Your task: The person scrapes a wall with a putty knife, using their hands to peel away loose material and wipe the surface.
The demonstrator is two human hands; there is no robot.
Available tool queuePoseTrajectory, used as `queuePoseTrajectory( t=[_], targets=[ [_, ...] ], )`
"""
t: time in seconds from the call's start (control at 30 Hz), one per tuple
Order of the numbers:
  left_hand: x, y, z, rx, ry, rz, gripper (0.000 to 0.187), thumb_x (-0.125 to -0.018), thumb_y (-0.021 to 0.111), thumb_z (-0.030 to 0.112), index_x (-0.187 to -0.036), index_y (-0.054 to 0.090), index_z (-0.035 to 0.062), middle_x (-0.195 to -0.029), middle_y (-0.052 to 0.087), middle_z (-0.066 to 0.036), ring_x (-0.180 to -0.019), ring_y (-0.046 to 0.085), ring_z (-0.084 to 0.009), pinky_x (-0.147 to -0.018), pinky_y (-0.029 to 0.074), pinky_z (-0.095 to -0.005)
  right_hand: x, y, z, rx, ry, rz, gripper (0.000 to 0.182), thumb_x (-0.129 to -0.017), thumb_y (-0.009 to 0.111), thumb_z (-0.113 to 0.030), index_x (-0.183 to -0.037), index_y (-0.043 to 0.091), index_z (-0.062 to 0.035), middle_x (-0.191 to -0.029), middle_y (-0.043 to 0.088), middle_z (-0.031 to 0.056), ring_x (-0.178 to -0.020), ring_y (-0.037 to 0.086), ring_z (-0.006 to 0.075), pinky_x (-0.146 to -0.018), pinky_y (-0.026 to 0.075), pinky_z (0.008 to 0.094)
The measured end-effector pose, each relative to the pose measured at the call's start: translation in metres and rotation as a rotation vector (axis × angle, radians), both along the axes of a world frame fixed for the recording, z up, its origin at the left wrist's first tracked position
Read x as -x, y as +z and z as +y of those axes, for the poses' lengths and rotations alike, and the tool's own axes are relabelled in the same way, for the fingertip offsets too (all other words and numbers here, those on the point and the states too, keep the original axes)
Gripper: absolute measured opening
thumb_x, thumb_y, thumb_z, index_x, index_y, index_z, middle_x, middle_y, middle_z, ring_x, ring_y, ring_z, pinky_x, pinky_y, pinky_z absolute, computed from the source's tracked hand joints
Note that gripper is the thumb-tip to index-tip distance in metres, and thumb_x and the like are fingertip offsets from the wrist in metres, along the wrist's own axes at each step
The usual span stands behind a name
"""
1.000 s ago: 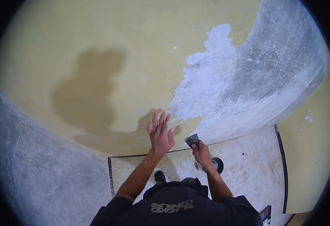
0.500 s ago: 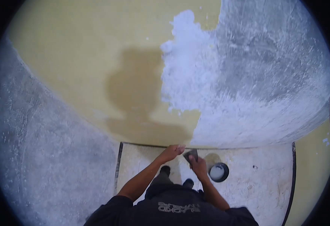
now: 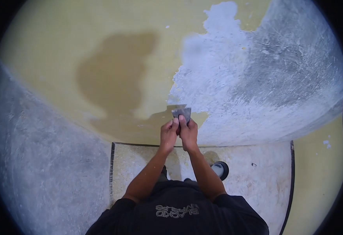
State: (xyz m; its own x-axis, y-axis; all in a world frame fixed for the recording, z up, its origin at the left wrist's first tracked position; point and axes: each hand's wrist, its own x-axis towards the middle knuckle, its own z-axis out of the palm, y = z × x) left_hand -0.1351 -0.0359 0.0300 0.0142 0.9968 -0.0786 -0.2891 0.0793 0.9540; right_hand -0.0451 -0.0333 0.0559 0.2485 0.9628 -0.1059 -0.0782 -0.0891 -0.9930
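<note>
Centrally in my head view, my left hand (image 3: 168, 136) and right hand (image 3: 189, 134) both grip a scraper (image 3: 184, 112), its blade before the yellow wall (image 3: 61, 43), near a white patch (image 3: 212, 74); contact is unclear. My right forearm (image 3: 206, 174) partly covers a bucket (image 3: 226, 170) on the floor (image 3: 263, 184).

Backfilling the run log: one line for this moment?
left hand: on scraper | right hand: on scraper | scraper: points toward wall, contact unclear | bucket: on floor

The wall (image 3: 50, 51) is lit okay, a big soft shadow (image 3: 114, 74) is cast there, edges are bent fisheye-style, corners blacked out.
</note>
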Motion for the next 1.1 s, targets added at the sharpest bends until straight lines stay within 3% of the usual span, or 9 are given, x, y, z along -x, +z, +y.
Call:
queuePoseTrajectory(
  t=[0.1, 0.17, 0.33, 0.43, 0.63, 0.7, 0.8, 0.9, 1.1],
  targets=[
    [0.003, -0.001, 0.033, -0.018, -0.015, 0.08, 0.034, -0.098, 0.053, 0.032, -0.084, 0.064, 0.0024, -0.072, 0.056, 0.003, -0.065, 0.047, -0.0056, -0.057, 0.041, -0.0235, 0.008, -0.016, 0.027, -0.009, -0.098, -0.059, 0.033, -0.094, 0.057, -0.031, -0.078, 0.058, -0.0017, -0.061, 0.051, -0.0023, -0.054, 0.044, 0.0058, -0.046, 0.036, 0.0241],
    [0.001, -0.01, 0.044, -0.005, -0.024, 0.104, 0.034, -0.097, 0.055, 0.03, -0.084, 0.064, 0.0001, -0.075, 0.059, 0.002, -0.067, 0.049, -0.0053, -0.059, 0.042, -0.0234, 0.011, -0.026, 0.034, -0.108, -0.201, -0.142, 0.035, -0.092, 0.058, -0.028, -0.076, 0.058, 0.0033, -0.06, 0.054, 0.0031, -0.056, 0.046, 0.01, -0.05, 0.04, 0.0299],
    [-0.005, -0.008, 0.046, -0.077, 0.056, 0.028, 0.029, -0.095, 0.058, 0.023, -0.078, 0.062, 0.0003, -0.072, 0.057, 0.003, -0.066, 0.046, -0.0051, -0.06, 0.04, -0.0226, 0.014, -0.014, 0.033, -0.103, -0.236, -0.155, 0.034, -0.092, 0.059, -0.027, -0.076, 0.058, 0.0031, -0.059, 0.054, 0.0039, -0.056, 0.047, 0.0113, -0.05, 0.04, 0.0312],
    [-0.006, 0.006, 0.049, -0.129, 0.06, -0.039, 0.028, -0.096, 0.057, 0.019, -0.074, 0.058, 0.0017, -0.071, 0.055, 0.004, -0.066, 0.044, -0.0049, -0.059, 0.039, -0.0227, 0.017, 0.003, 0.034, -0.184, -0.271, -0.365, 0.033, -0.092, 0.059, -0.026, -0.077, 0.058, 0.0033, -0.06, 0.055, 0.0041, -0.057, 0.048, 0.0115, -0.052, 0.042, 0.0308],
    [-0.001, 0.012, 0.048, -0.13, 0.102, -0.044, 0.033, -0.096, 0.054, 0.017, -0.069, 0.052, -0.0009, -0.062, 0.048, 0.003, -0.062, 0.04, -0.0062, -0.055, 0.037, -0.0254, 0.024, -0.005, 0.036, -0.306, -0.229, -0.125, 0.027, -0.094, 0.057, -0.022, -0.083, 0.059, 0.0032, -0.066, 0.059, 0.004, -0.063, 0.05, 0.0094, -0.055, 0.043, 0.0278],
    [0.001, 0.001, 0.05, -0.203, 0.06, 0.072, 0.032, -0.096, 0.053, 0.017, -0.07, 0.053, -0.001, -0.061, 0.048, 0.003, -0.062, 0.04, -0.0061, -0.055, 0.037, -0.0254, 0.023, -0.012, 0.034, -0.273, -0.21, -0.05, 0.025, -0.094, 0.057, -0.02, -0.085, 0.058, 0.0024, -0.07, 0.059, 0.0027, -0.066, 0.049, 0.0073, -0.058, 0.043, 0.0259],
    [0.0, 0.002, 0.048, -0.128, 0.016, -0.11, 0.03, -0.096, 0.053, 0.017, -0.072, 0.054, -0.0014, -0.062, 0.048, 0.001, -0.063, 0.04, -0.0068, -0.055, 0.037, -0.0259, 0.029, -0.015, 0.034, -0.277, -0.25, 0.022, 0.024, -0.094, 0.057, -0.02, -0.085, 0.059, 0.0017, -0.071, 0.058, 0.0009, -0.068, 0.048, 0.0061, -0.059, 0.042, 0.0245],
    [0.001, -0.007, 0.048, -0.131, -0.007, 0.009, 0.028, -0.098, 0.051, 0.016, -0.075, 0.057, 0.0013, -0.071, 0.052, 0.005, -0.067, 0.042, -0.0038, -0.06, 0.039, -0.0219, 0.021, -0.023, 0.031, -0.175, -0.19, 0.096, 0.023, -0.095, 0.056, -0.02, -0.086, 0.059, 0.0016, -0.073, 0.059, 0.0006, -0.069, 0.048, 0.0064, -0.06, 0.043, 0.0245],
    [-0.001, 0.001, 0.047, -0.168, 0.011, 0.08, 0.028, -0.098, 0.051, 0.016, -0.076, 0.058, 0.0003, -0.07, 0.052, 0.005, -0.068, 0.042, -0.0045, -0.061, 0.039, -0.0226, 0.02, -0.009, 0.032, -0.106, -0.194, 0.071, 0.028, -0.095, 0.056, -0.024, -0.087, 0.06, 0.0023, -0.074, 0.059, 0.0007, -0.07, 0.048, 0.007, -0.061, 0.043, 0.0252]
  ],
)
